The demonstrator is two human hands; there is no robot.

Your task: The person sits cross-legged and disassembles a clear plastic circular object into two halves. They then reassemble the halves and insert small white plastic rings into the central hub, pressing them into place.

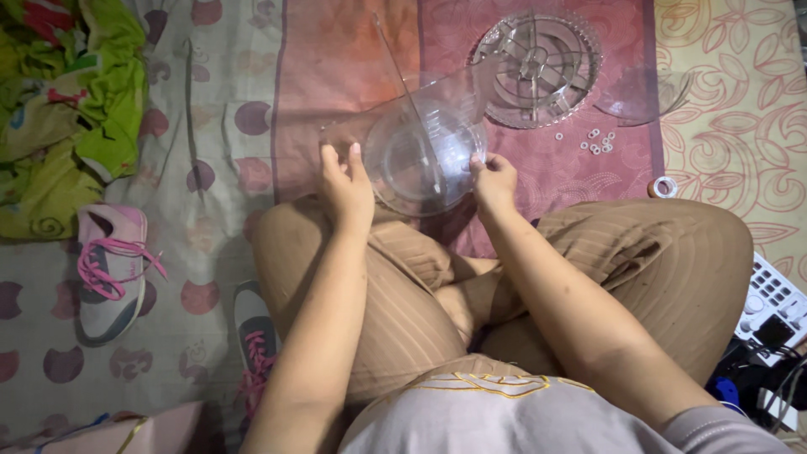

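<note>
I sit cross-legged on the patterned floor mat (336, 59). Beyond my knees lies a round clear plastic grille (538, 67). Over my lap I hold the clear plastic bowl piece (424, 155), my left hand (346, 189) gripping its left edge, my right hand (493, 181) pinching its right rim. Small white rings (597, 141) lie scattered nearby.

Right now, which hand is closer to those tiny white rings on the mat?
The right hand, probably. It grips the clear plastic fan blade on the side nearest the small white rings. The left hand holds the far side.
</note>
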